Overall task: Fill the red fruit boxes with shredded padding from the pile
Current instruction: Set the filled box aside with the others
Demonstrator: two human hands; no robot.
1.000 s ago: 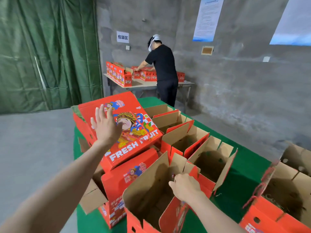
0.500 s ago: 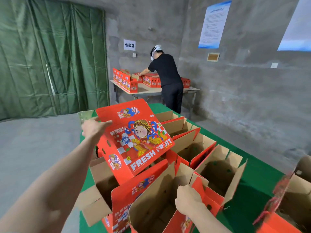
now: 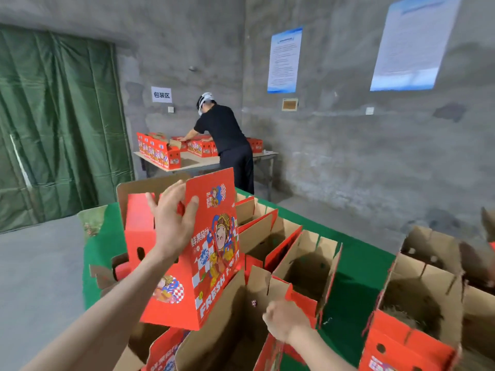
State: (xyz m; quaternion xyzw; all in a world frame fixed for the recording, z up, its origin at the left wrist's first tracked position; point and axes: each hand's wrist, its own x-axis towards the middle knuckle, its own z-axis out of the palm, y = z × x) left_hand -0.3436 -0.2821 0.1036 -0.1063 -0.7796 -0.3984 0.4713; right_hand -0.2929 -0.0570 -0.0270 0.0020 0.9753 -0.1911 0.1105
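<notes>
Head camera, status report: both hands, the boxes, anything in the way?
Left hand grips lifted red box at top edge. Right hand holds flap of front open box. No padding pile in view; other open boxes crowd green table.

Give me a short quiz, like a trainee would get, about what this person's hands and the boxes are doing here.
1. True or false: the left hand grips the upper edge of the tall red printed cardboard fruit box.
2. The cloth on the worktable is: A blue, B green, C white.
3. Fill in: the right hand holds a flap of the nearest open red-sided cardboard box, whose inside is plain ____.
Key: 1 true; 2 B; 3 brown.
</notes>
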